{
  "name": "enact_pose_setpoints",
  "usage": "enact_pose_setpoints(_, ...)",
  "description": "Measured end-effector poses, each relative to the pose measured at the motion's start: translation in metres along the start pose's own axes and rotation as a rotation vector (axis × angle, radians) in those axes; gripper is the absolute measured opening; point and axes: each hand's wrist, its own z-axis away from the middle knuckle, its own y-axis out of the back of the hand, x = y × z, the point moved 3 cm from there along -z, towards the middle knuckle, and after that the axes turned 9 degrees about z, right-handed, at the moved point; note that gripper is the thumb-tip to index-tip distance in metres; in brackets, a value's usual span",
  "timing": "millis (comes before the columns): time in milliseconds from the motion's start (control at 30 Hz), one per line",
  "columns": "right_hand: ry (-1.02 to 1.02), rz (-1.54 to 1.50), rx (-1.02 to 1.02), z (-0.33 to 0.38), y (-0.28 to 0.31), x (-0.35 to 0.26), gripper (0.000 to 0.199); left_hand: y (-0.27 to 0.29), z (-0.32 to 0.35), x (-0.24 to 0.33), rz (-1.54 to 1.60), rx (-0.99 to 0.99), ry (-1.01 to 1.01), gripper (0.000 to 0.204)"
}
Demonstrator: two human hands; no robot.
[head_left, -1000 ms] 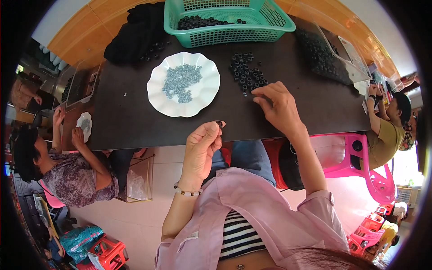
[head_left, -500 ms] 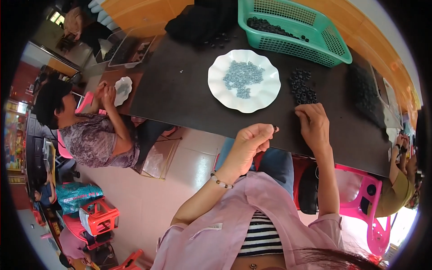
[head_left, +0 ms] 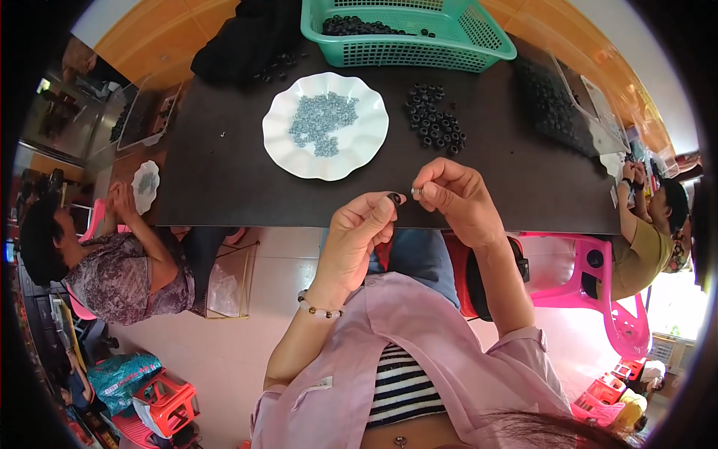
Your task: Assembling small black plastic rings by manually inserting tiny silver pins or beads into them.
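Observation:
My left hand [head_left: 359,236] pinches a small black round part [head_left: 394,198] with a hollow centre between thumb and fingertips. Close beside it, a tiny silvery piece [head_left: 416,191] sits in the pinch of my right hand [head_left: 464,202]; its exact kind is too small to make out. Both hands are over the near edge of the dark table, fingertips almost meeting. Beyond them, a white scalloped plate [head_left: 277,146] bears many small, clear bluish-grey pieces [head_left: 321,120]. Loose black round parts [head_left: 437,123] lie in a pile right of the plate.
A green plastic basket [head_left: 419,56] with more black parts stands at the back. Black cloth [head_left: 247,45] lies to its left, a bag of black parts [head_left: 553,105] to the right. Co-workers sit left [head_left: 127,262] and right [head_left: 643,232]; a pink chair [head_left: 591,277] stands at right.
My right hand has left the black pile and come toward my left hand, now pinching a silvery piece. The left hand's black part now shows clearly. The view has shifted right.

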Motion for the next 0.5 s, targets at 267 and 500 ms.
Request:
enact_pose_setpoints(267, -0.052, 0.058, -0.058, 0.001, -0.008, -0.004, 0.013, 0.005, 0.0, 0.0, -0.147, 0.039, -0.134, 0.026)
enact_pose_setpoints(500, -0.06, 0.084, -0.067, 0.002, -0.012, -0.002, 0.016, 0.005, -0.001, 0.001, -0.241, 0.061, -0.246, 0.021)
